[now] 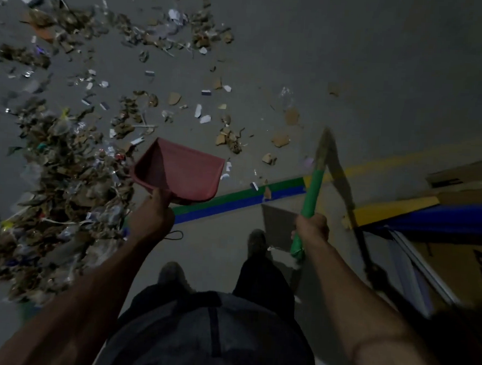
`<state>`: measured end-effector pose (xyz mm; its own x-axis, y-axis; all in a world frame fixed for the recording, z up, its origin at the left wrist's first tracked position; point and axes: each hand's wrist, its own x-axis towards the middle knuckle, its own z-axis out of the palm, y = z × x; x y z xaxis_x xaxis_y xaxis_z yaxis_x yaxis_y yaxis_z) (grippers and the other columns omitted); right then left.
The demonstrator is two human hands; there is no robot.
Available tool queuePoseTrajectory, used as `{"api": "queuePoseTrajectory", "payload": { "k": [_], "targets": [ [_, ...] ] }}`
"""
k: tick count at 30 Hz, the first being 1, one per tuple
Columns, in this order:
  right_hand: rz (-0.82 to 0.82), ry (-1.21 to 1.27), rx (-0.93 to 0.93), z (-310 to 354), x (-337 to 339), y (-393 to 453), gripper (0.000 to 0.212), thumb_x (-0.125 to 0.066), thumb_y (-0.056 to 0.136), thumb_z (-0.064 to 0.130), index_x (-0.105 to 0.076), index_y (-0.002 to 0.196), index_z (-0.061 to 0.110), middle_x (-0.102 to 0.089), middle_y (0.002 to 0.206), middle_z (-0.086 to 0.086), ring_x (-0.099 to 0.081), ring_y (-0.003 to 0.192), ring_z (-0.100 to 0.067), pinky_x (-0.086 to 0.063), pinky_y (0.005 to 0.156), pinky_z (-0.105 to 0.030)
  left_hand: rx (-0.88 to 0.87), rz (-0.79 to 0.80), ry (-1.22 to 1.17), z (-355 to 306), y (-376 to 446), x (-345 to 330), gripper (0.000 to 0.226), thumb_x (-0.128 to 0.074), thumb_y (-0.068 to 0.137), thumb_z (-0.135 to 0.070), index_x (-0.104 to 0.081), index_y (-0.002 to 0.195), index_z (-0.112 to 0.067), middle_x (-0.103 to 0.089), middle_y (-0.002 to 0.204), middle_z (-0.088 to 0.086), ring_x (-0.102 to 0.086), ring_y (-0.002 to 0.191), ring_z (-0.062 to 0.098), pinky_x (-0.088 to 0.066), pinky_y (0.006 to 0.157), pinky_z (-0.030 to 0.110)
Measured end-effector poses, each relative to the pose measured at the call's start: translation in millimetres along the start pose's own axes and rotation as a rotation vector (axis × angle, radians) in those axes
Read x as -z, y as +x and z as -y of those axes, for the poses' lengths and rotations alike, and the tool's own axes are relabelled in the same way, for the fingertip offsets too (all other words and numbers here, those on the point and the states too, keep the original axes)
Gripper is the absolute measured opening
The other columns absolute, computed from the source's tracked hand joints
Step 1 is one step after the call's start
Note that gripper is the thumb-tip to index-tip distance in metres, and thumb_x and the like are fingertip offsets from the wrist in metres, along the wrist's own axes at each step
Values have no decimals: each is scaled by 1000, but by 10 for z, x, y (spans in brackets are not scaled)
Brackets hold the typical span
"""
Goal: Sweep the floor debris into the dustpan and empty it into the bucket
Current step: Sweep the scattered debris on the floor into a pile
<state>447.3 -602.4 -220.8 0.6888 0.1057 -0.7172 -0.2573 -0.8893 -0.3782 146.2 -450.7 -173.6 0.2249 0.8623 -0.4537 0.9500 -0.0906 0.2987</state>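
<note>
Dustpan (179,173) in left hand (153,214), seemingly empty; debris (67,173) alongside

One dustpan (179,172), one broom (313,186), two hands, debris uncountable.

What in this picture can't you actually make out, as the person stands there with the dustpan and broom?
Head view only:
- Bucket: nowhere in the frame.
- Dustpan handle: covered by the left hand gripping it.
- Broom bristle end: motion-blurred and dim above the right hand.
- Debris pile: runs off the left edge; single scraps blur together.
- Cardboard box print: cut by the right edge, unreadable.
</note>
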Motion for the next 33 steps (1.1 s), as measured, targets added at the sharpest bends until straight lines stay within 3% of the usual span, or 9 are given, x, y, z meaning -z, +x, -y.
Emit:
{"api": "queuePoseTrajectory", "payload": {
  "k": [5,9,14,21,24,27,33],
  "targets": [
    [38,41,-187,-210,441,553,30,-62,86,10,-54,115,5,-67,83,-11,-67,62,-22,-48,48,-25,26,66,80,-508,61,-209,56,-56,83,-12,-41,137,-12,-55,111,25,-58,98,43,-47,75,46],
    [86,-9,-285,-465,599,787,41,-62,86,9,-51,125,3,-65,106,-15,-67,88,-33,-59,80,-46,50,89,113,-664,40,-331,44,-54,83,-10,-43,126,-8,-53,107,27,-58,93,46,-42,69,45],
    [163,-186,-264,-692,526,740,50,-66,85,11,-47,131,3,-61,120,-16,-59,88,-32,-52,79,-35,36,121,144,-628,-75,-495,44,-51,84,-7,-41,127,-7,-50,109,27,-57,90,46,-42,68,44],
    [282,-522,-19,-813,-24,288,42,-68,84,13,-55,122,-1,-66,112,-18,-66,99,-34,-55,79,-36,89,198,125,-209,-387,-701,48,-49,87,-7,-37,133,-10,-50,115,26,-57,96,43,-49,77,49],
    [312,-631,130,-849,-376,-7,41,-64,85,14,-55,122,2,-64,114,-18,-65,100,-34,-53,75,-33,103,158,118,72,-613,-760,45,-50,86,-7,-37,129,-7,-52,105,28,-58,87,44,-46,69,46],
    [394,-694,248,-806,-725,-253,39,-63,87,14,-53,124,5,-62,117,-18,-64,101,-36,-56,82,-40,121,127,134,370,-840,-827,43,-52,85,-7,-39,125,-3,-54,101,29,-58,82,44,-40,62,42],
    [421,-686,408,-804,-1028,-607,39,-60,86,12,-53,123,6,-62,110,-16,-64,94,-33,-56,73,-35,208,107,115,790,-1192,-902,38,-52,86,-8,-38,121,-1,-54,107,29,-58,86,44,-37,62,39]
  ]
}}
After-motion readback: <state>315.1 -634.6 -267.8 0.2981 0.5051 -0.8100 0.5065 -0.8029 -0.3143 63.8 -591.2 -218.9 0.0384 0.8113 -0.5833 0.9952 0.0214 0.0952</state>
